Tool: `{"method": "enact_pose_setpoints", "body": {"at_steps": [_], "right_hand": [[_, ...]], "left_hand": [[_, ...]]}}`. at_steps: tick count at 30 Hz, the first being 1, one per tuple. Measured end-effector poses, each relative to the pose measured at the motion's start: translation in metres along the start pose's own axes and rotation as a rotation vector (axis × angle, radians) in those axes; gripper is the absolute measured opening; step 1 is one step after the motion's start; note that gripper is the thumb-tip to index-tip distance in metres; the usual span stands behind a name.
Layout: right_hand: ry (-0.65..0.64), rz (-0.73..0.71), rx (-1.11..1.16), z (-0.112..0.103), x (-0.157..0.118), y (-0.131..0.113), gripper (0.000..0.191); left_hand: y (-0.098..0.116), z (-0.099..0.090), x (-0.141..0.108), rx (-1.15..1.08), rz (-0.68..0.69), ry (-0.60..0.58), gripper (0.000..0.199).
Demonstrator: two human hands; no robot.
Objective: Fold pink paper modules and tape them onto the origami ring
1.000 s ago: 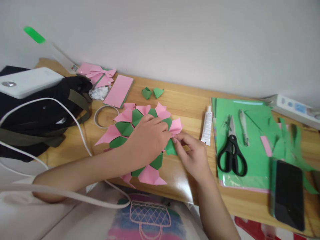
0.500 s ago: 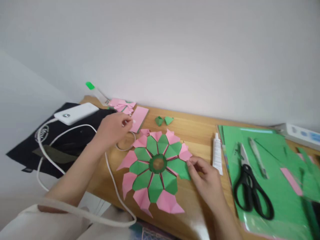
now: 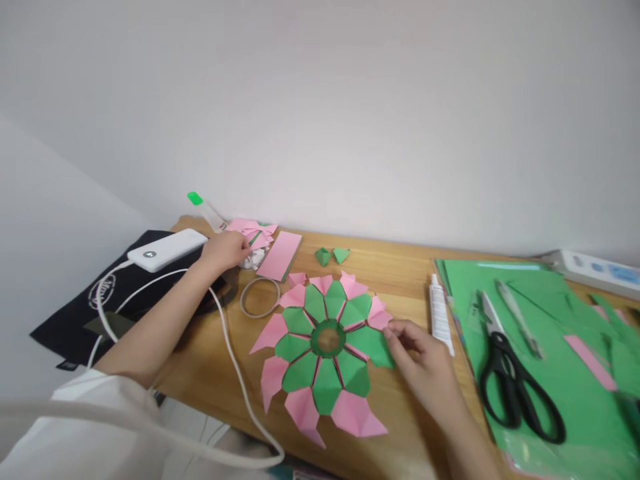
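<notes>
A round paper flower (image 3: 327, 390) of folded green petals with pink tips lies on the table around an open middle. My right hand (image 3: 425, 363) pinches the outer end of a green petal on the flower's right side. Further back on the left, my left hand (image 3: 226, 252) is at a small heap of crumpled white scraps (image 3: 256, 259), its fingers curled together. Whatever those fingers hold, if anything, is hidden. Folded pink paper pieces (image 3: 255, 232) lie just behind that heap, and a pink paper strip (image 3: 281, 256) is to its right.
Black-handled scissors (image 3: 505, 380) and a cutter (image 3: 519, 317) rest on green paper sheets (image 3: 550, 393) at right, beside a glue tube (image 3: 440, 317). Two small green folded pieces (image 3: 332, 256) and a tape ring (image 3: 260, 298) lie behind the flower. A white cable (image 3: 230, 353) runs from a power bank (image 3: 167, 249).
My left hand has moved back and left from beside the pink strip to the white scraps, uncovering the ring. My right hand keeps its pinch on the petal. The view has shifted slightly.
</notes>
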State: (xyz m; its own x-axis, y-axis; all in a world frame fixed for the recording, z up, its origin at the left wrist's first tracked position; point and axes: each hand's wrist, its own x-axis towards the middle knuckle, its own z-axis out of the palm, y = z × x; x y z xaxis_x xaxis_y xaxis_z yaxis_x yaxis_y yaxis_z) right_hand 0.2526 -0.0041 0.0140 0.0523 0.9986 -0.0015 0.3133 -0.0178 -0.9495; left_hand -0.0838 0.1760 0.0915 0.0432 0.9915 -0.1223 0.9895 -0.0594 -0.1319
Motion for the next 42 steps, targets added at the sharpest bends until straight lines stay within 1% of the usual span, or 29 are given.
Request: {"method": "enact_pose_setpoints", "body": {"at_steps": [3, 5, 7, 8, 9, 10, 12, 13, 14, 15, 17, 19, 20, 23, 25, 27, 31, 34, 36, 38, 40, 42], "right_hand": [[-0.04, 0.073, 0.096, -0.002, 0.0, -0.006, 0.031], [-0.09, 0.124, 0.123, -0.005, 0.0, -0.012, 0.034], [-0.147, 0.186, 0.143, -0.006, -0.002, -0.017, 0.034], [-0.164, 0.212, 0.153, -0.006, -0.004, -0.019, 0.033], [-0.17, 0.232, 0.162, -0.005, -0.006, -0.021, 0.033], [-0.167, 0.245, 0.172, -0.003, -0.008, -0.022, 0.031], [-0.144, 0.252, 0.19, 0.002, -0.012, -0.024, 0.029], [-0.13, 0.249, 0.199, 0.005, -0.014, -0.025, 0.028], [-0.117, 0.244, 0.205, 0.008, -0.016, -0.025, 0.027], [-0.103, 0.237, 0.209, 0.01, -0.017, -0.025, 0.026], [-0.08, 0.222, 0.208, 0.012, -0.02, -0.025, 0.026], [-0.062, 0.21, 0.196, 0.011, -0.022, -0.024, 0.025], [-0.056, 0.207, 0.186, 0.009, -0.022, -0.024, 0.025], [-0.039, 0.206, 0.158, 0.0, -0.021, -0.019, 0.026], [-0.022, 0.209, 0.133, -0.01, -0.016, -0.016, 0.028], [-0.007, 0.21, 0.095, -0.021, -0.008, -0.016, 0.03], [-0.02, 0.172, -0.042, -0.042, 0.015, -0.024, 0.031], [-0.071, 0.109, -0.167, -0.052, 0.031, -0.037, 0.027], [-0.125, 0.07, -0.227, -0.054, 0.038, -0.044, 0.023], [-0.196, -0.005, -0.287, -0.052, 0.042, -0.05, 0.018], [-0.265, -0.09, -0.351, -0.049, 0.043, -0.054, 0.015], [-0.309, -0.149, -0.4, -0.044, 0.042, -0.057, 0.014]], "left_hand": [[0.015, -0.009, -0.009, -0.045, 0.079, 0.018, 0.026], [0.033, -0.016, -0.016, -0.111, 0.187, 0.037, 0.03], [0.057, -0.024, -0.024, -0.182, 0.284, 0.061, 0.029], [0.072, -0.029, -0.027, -0.275, 0.388, 0.097, 0.028], [0.087, -0.032, -0.029, -0.358, 0.521, 0.116, 0.028], [0.104, -0.036, -0.031, -0.399, 0.664, 0.1, 0.029], [0.139, -0.039, -0.033, -0.42, 0.975, 0.017, 0.035], [0.157, -0.039, -0.032, -0.399, 1.117, -0.056, 0.041], [0.173, -0.038, -0.031, -0.371, 1.231, -0.153, 0.047], [0.188, -0.037, -0.029, -0.338, 1.299, -0.259, 0.049], [0.211, -0.034, -0.024, -0.264, 1.329, -0.555, 0.045], [0.224, -0.033, -0.018, -0.226, 1.336, -0.708, 0.037], [0.226, -0.033, -0.015, -0.219, 1.332, -0.76, 0.032], [0.223, -0.033, -0.003, -0.252, 1.315, -0.839, 0.021], [0.218, -0.034, 0.006, -0.311, 1.297, -0.859, 0.018], [0.212, -0.033, 0.013, -0.365, 1.271, -0.855, 0.017], [0.197, -0.031, 0.02, -0.429, 1.193, -0.776, 0.022], [0.182, -0.03, 0.011, -0.469, 1.126, -0.683, 0.021], [0.171, -0.029, 0.001, -0.503, 1.064, -0.607, 0.017], [0.159, -0.026, -0.01, -0.548, 0.999, -0.509, 0.015], [0.148, -0.022, -0.019, -0.603, 1.012, -0.466, 0.015], [0.139, -0.017, -0.022, -0.653, 1.056, -0.469, 0.016]]}}
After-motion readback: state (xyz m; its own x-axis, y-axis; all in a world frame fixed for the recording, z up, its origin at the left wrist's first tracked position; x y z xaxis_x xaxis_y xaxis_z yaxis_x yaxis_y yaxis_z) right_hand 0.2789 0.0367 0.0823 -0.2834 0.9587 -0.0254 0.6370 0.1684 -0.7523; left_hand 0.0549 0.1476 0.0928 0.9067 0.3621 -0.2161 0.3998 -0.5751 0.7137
